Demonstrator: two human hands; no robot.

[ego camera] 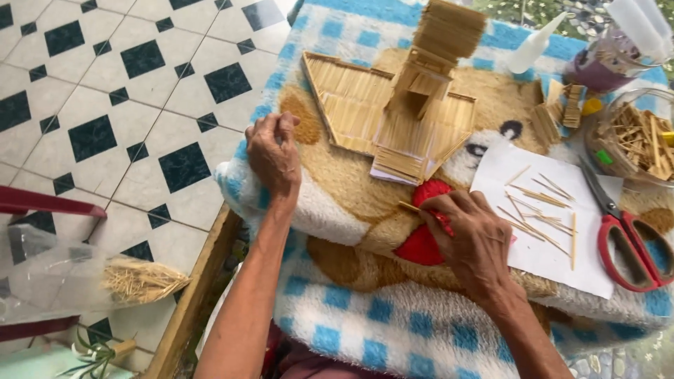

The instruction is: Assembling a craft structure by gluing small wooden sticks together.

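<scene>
The right hand (pixel 469 238) pinches one thin pale wooden stick (pixel 409 206) between its fingertips, near the middle of the fluffy blue-and-white checked blanket with a brown bear picture (pixel 365 323) that covers the table. The stick is very thin and light in colour, straight, and only a short end of it pokes out to the left of the fingers. A stick this thin could snap if it is squeezed too hard, or it could slip out and get lost in the fluffy blanket. The left hand (pixel 272 151) is curled shut with its fingers together at the left edge of the blanket, and I cannot tell if anything is inside it. Just past both hands, toward the far edge, stands the little house model made of pale sticks (pixel 393 112). It sits on a soft, bumpy blanket, so a bump from a hand could tip it or knock bits loose. Right next to the right hand, a white paper sheet (pixel 547 238) holds more loose sticks (pixel 540 210), and a sleeve brushing by could scatter them. The red-handled scissors (pixel 628 242) lie at the right edge, near the paper, where a hand could bump them. A white glue bottle (pixel 531 48) lies near the far right corner.
</scene>
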